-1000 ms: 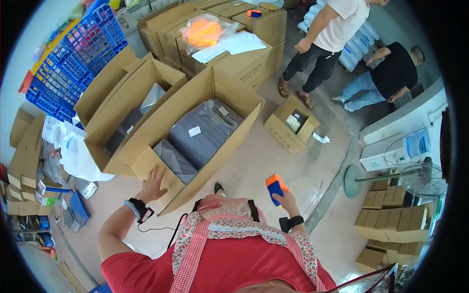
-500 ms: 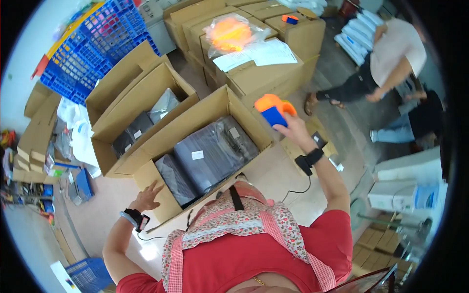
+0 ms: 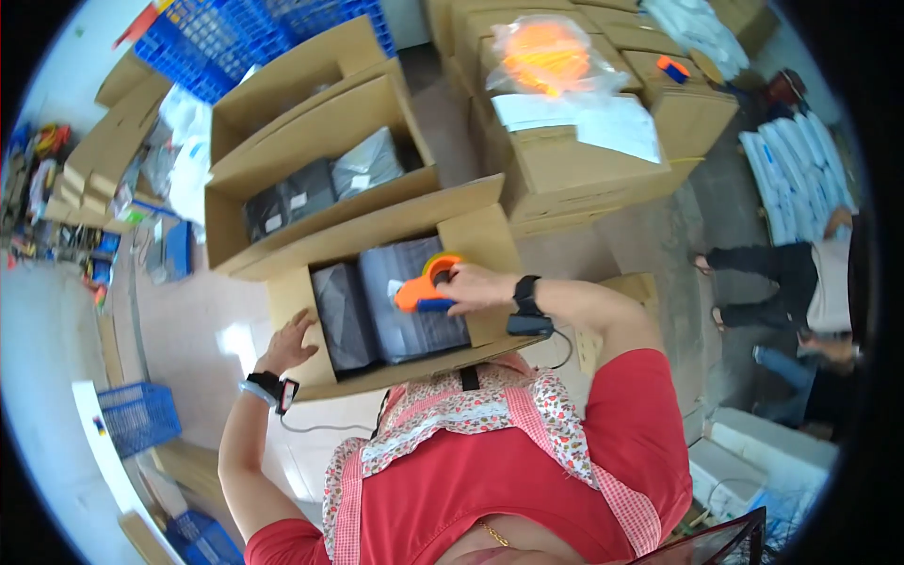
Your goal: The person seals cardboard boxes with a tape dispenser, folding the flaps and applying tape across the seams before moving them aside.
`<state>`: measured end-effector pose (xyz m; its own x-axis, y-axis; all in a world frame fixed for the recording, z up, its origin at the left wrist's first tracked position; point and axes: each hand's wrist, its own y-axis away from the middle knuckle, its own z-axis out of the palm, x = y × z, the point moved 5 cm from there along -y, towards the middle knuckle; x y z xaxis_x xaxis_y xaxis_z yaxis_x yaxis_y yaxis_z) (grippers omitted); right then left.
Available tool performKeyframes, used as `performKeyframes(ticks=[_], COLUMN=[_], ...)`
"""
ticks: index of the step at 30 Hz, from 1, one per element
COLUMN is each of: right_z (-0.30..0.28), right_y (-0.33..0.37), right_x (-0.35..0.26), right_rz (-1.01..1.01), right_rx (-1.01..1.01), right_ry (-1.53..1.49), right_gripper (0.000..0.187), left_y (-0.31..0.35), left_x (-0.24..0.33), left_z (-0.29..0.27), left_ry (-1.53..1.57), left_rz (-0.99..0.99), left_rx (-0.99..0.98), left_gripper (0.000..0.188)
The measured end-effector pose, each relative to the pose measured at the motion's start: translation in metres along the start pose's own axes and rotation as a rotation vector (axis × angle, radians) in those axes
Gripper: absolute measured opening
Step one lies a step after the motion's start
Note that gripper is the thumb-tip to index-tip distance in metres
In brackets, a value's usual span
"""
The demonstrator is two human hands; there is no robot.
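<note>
Your right grip (image 3: 480, 288) is holding an orange-and-blue tape dispenser (image 3: 414, 295) in curled fingers over the contents of the near carton (image 3: 478, 237); whether it is touching them is unclear. Your left grip (image 3: 287, 347), fingers spread and holding nothing, is resting on its left edge. That carton is containing a dark stack (image 3: 419, 336) and, at left, a slimmer dark bundle (image 3: 345, 315). Behind, another open carton (image 3: 315, 122) is holding dark packages (image 3: 307, 181) and a grey bag (image 3: 369, 160).
</note>
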<state>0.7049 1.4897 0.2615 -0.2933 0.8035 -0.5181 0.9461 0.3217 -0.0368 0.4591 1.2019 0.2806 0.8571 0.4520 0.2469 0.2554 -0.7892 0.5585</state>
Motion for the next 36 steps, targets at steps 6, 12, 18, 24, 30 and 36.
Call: performKeyframes(ticks=[6,12,18,24,30,36], right_z=[-0.028,-0.054,-0.082,-0.032,0.028,0.038], right_y=[0.003,0.042,0.116,0.153,0.117,0.133], right_x=[0.017,0.031,-0.025,-0.019,0.047,0.056], right_rz=[0.047,0.294,0.807,1.351,1.407,1.511], right_rx=[-0.144,-0.052,0.272,0.995,0.867,0.815], right_ry=[-0.049,-0.042,-0.16,0.236,0.379,0.339], right_gripper=[0.037,0.048,0.054,0.055,0.06,0.057], left_y=[0.063,0.109,0.063,-0.018,-0.017,-0.024], left_x=[0.05,0.062,0.025,-0.018,-0.008,0.052], left_z=[-0.042,-0.019,0.006,0.004,-0.009,-0.102], left_ry=[0.171,0.259,0.153,0.232,0.111,-0.011], left_rz=[-0.084,-0.023,0.067,-0.016,0.012,0.167], left_rx=[0.139,0.109,0.078,0.229,0.395,0.823], left_gripper=[0.072,0.061,0.048,0.046,0.052,0.066])
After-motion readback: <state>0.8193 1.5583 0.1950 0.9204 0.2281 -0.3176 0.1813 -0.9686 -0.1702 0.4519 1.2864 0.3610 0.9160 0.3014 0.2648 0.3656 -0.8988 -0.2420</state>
